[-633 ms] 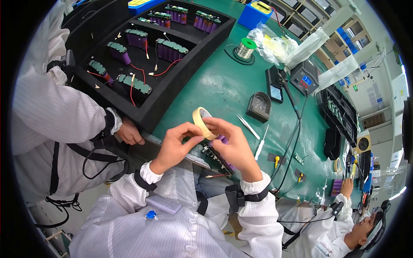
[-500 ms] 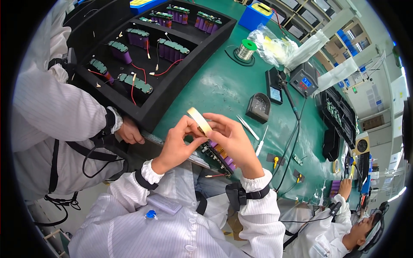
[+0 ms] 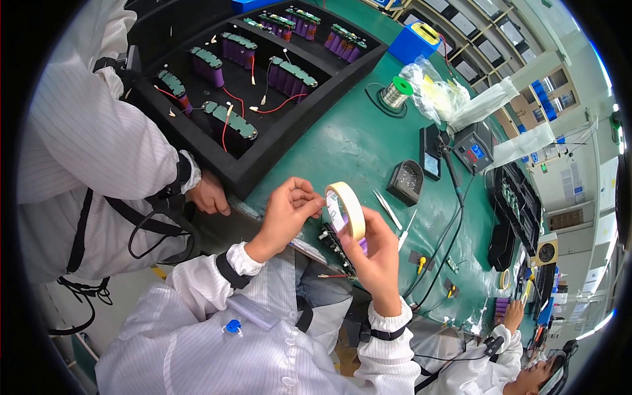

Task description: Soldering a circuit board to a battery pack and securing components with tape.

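My right hand (image 3: 376, 260) grips a roll of cream masking tape (image 3: 356, 212), its ring turned so the printed inner side shows. To the left of the roll, my left hand (image 3: 284, 220) is closed in a pinch; whatever is between its fingertips is too small to make out. Below the roll, at the table's front edge, a purple-celled battery pack (image 3: 337, 249) with a dark circuit board and a red lead lies partly hidden behind my right hand.
A black foam tray (image 3: 263, 161) of battery packs fills the left; a person's hand (image 3: 210, 193) rests beside it. Rightward are tweezers (image 3: 388, 209), a dark bin (image 3: 405, 182), a soldering iron (image 3: 451, 174), its station (image 3: 473, 150) and a solder spool (image 3: 395, 93). Another person's hand (image 3: 513, 316) works far right.
My hands have drawn apart, the left one off the tape roll. The roll has turned to show its open centre and stays in my right hand. The whole view has shifted slightly.
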A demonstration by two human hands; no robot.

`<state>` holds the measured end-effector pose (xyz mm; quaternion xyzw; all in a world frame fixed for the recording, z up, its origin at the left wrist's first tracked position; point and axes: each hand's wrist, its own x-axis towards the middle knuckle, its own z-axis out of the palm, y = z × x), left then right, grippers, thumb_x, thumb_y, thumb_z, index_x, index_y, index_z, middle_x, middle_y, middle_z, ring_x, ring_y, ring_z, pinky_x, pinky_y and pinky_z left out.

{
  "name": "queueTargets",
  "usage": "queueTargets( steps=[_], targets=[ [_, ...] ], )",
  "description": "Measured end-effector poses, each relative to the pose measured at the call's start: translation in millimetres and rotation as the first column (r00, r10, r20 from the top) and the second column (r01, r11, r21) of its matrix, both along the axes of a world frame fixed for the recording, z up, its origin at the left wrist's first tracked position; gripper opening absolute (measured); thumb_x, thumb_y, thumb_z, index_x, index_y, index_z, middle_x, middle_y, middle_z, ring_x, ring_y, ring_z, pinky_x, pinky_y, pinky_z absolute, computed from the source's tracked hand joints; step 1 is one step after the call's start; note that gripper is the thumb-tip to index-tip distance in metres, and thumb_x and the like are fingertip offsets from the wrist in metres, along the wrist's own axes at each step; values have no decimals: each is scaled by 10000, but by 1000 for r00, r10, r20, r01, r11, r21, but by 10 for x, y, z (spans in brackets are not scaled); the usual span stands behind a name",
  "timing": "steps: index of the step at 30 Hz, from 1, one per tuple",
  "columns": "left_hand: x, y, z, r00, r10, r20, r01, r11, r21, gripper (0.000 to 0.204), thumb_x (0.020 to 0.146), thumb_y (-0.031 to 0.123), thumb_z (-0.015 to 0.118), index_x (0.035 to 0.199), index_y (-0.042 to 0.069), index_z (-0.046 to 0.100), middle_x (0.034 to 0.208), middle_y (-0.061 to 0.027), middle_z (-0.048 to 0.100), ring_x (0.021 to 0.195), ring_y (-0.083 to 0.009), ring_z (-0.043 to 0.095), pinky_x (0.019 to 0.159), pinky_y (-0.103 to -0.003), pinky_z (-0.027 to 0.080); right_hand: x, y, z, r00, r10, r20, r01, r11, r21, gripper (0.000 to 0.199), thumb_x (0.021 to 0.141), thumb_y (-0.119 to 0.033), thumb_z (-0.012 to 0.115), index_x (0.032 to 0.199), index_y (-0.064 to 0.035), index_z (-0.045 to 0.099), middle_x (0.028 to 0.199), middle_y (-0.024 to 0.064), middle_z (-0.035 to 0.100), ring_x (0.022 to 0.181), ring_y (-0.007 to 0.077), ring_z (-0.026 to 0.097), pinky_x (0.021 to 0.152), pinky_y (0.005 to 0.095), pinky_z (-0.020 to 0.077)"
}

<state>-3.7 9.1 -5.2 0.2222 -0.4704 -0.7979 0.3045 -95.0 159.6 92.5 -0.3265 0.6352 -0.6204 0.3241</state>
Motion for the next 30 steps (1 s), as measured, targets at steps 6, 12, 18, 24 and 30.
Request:
queueTargets(
  steps=[6,12,18,24,30],
  targets=[
    [79,3,-20,993,-116,-37,119,986,118,212,987,79,687,1169,-26,666,1059,-79,721,929,-115,679,841,-257,559,-313,123,19,669,253,-699,-67,957,282,304,789,-37,689,1092,-24,685,936,131,707,910,354,688,1089,539,441],
    [88,-11,1,988,-138,-72,148,976,160,226,990,94,688,1179,-29,680,1061,-75,723,922,-118,682,852,-258,559,-446,3,-38,658,255,-709,-81,959,270,243,812,-48,732,1051,-25,690,919,139,721,895,348,706,1138,530,406],
    [160,-77,96,987,-154,-45,156,986,52,203,973,83,711,1131,-41,686,1030,-72,722,886,-126,686,811,-259,562,-476,-72,15,582,317,-749,-159,947,278,216,815,-47,748,1020,-15,687,918,137,667,910,360,637,963,472,480],
    [144,-103,43,975,-221,-5,221,975,-35,156,979,59,700,1108,-29,689,1001,-30,706,902,-85,647,824,-231,519,-496,-138,-41,594,360,-719,-199,932,302,166,840,-91,744,985,-34,686,877,110,628,885,334,603,874,446,467],
    [181,-78,-13,957,-282,-70,281,959,-25,136,969,35,704,1085,-37,701,1009,-22,705,934,-81,638,841,-239,513,-602,-233,-147,472,322,-821,-146,947,288,131,890,-159,712,1006,-99,704,930,67,635,972,278,643,1141,569,379]
  ],
)
